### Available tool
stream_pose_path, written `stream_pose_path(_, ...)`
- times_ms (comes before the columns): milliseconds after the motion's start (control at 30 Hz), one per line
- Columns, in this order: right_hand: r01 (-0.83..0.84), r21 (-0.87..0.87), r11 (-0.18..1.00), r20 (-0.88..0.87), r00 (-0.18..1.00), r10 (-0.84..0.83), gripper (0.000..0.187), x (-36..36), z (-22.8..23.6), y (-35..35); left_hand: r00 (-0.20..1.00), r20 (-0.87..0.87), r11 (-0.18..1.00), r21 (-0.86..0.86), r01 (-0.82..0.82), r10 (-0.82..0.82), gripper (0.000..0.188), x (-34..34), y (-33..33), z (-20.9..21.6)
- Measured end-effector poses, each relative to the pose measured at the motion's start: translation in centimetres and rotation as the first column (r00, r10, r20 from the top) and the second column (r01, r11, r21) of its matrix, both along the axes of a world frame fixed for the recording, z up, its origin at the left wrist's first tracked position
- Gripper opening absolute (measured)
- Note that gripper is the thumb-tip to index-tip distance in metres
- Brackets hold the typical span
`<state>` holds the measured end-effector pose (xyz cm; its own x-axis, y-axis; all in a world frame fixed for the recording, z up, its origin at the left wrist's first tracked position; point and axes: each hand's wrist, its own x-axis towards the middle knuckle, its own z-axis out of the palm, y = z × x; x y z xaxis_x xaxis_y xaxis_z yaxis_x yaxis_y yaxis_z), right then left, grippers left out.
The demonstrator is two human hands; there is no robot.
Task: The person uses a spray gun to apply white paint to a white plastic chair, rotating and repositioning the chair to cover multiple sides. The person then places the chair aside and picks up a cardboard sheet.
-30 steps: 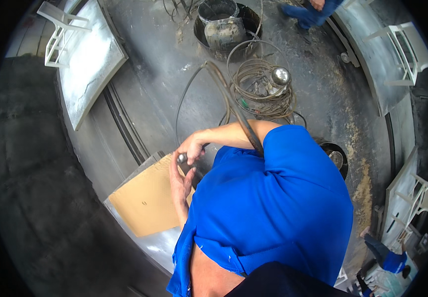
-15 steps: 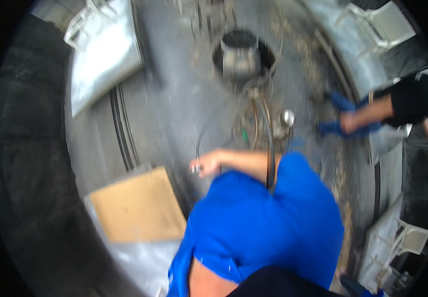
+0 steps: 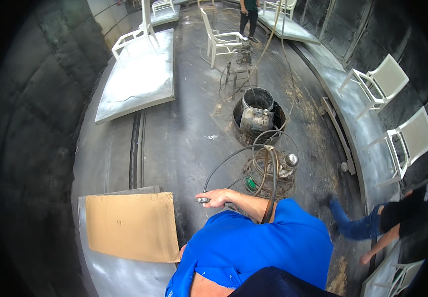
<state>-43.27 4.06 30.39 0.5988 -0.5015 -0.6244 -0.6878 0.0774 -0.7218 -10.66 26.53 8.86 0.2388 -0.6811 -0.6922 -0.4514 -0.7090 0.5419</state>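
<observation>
My right hand (image 3: pixel 219 198), fingers wrapped round, holds a small metal spray gun (image 3: pixel 202 200) in front of my blue-sleeved body. A dark hose (image 3: pixel 229 157) rises from the gun, loops over and runs down past my right arm. To the left, a flat brown cardboard sheet (image 3: pixel 130 225) lies over a grey slab (image 3: pixel 125 275). At that sheet's right edge a small part of my left hand (image 3: pixel 182 250) shows beside my sleeve; its fingers are hidden, so its grip is unclear.
Ahead stands a paint-crusted bucket (image 3: pixel 257 119) inside a wider tub. Coiled hoses (image 3: pixel 268 173) lie nearer, beside a round metal canister (image 3: pixel 291 160). White chairs (image 3: pixel 392 79) stand on slabs along both sides. A co-worker (image 3: pixel 392 222) is close on the right; another person (image 3: pixel 250 17) stands far ahead.
My view has tilted up, so bucket, hoses and slabs sit lower in it. The co-worker on the right has come nearer. The spray gun stays in my right hand.
</observation>
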Motion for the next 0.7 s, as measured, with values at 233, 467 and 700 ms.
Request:
stream_pose_path(233, -0.029, -0.039, 0.999, 0.051, 0.998, 0.031, 0.069, 3.4, -1.2, 2.5, 0.973, 0.063, 0.973, -0.062, -0.22, 0.224, 0.051, 4.4, 12.5, -1.2)
stream_pose_path(467, -0.125, 0.111, 0.986, 0.21, 0.973, 0.1, 0.073, 9.3, -3.0, 1.8, 0.846, 0.308, 0.893, -0.026, -0.45, 0.435, 0.054, 2.6, 22.7, -2.7)
stream_pose_path(700, -0.499, 0.197, 0.844, 0.153, 0.866, 0.476, 0.048, 17.5, -3.1, -2.4, 0.242, 0.213, 0.22, 0.125, -0.968, 0.947, 0.04, -6.8, 26.3, -2.2)
